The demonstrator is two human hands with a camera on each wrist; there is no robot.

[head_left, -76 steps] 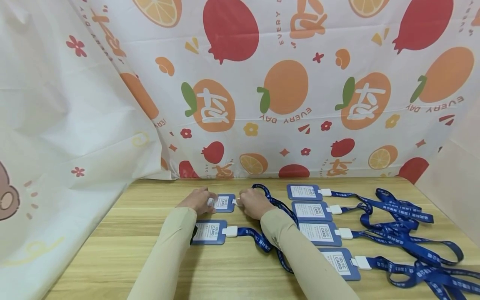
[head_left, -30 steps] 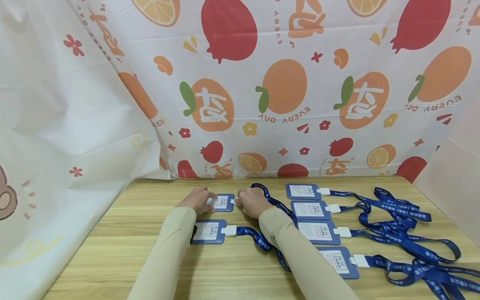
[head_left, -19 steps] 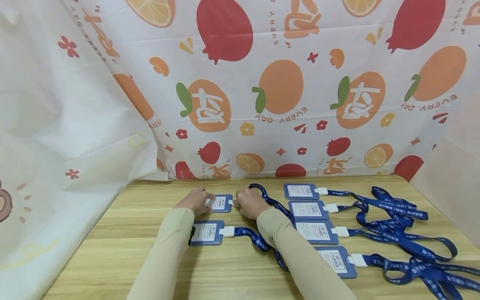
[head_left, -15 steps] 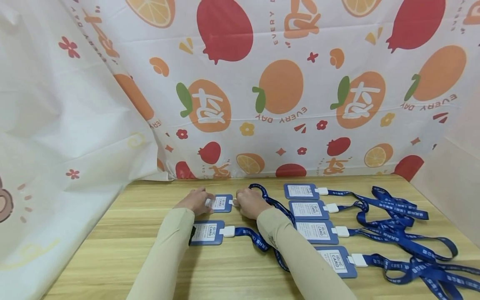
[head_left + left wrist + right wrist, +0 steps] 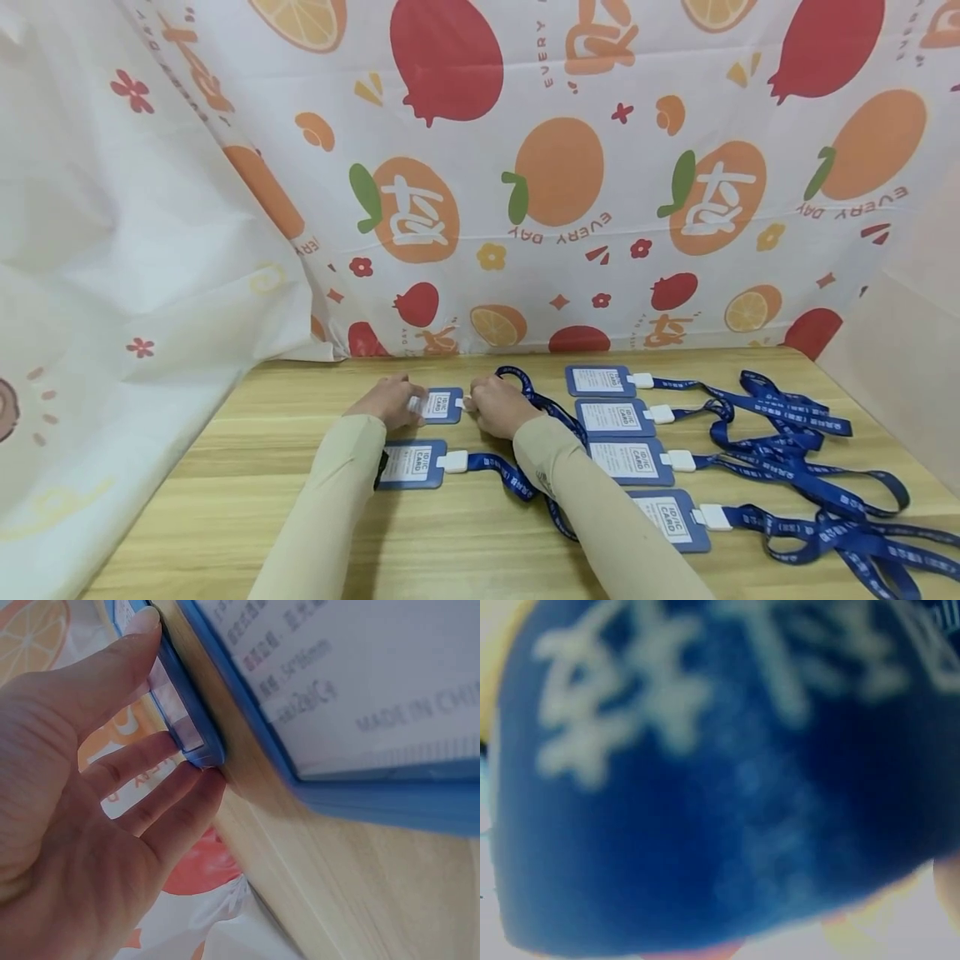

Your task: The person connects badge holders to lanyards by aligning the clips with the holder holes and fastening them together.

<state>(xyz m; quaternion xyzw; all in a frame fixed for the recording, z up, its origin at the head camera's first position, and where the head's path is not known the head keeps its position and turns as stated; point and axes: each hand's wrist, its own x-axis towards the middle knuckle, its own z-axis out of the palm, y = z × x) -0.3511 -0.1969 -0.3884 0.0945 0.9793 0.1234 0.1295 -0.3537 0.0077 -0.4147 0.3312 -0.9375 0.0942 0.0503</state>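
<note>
My left hand (image 5: 388,402) holds the left end of a blue ID badge holder (image 5: 444,406) lying at the back of the table. In the left wrist view the thumb (image 5: 142,634) lies on its face and the fingertips (image 5: 206,769) meet its end edge. My right hand (image 5: 498,407), fingers curled, pinches the white clip (image 5: 468,404) at the badge's right end, mostly hidden by the hand. A blue lanyard (image 5: 553,408) loops out behind that hand. Blurred lanyard ribbon (image 5: 705,825) with white characters fills the right wrist view.
A second badge holder (image 5: 412,464) with a white clip and lanyard lies just nearer, partly under the left forearm. At right, several badges (image 5: 615,417) form a column, their lanyards (image 5: 810,479) spread rightward. A fruit-print cloth (image 5: 562,275) hangs behind the wooden table (image 5: 225,517).
The head view has shifted slightly, so the scene sits a little further left. Both hands stay on the same badge holder and clip.
</note>
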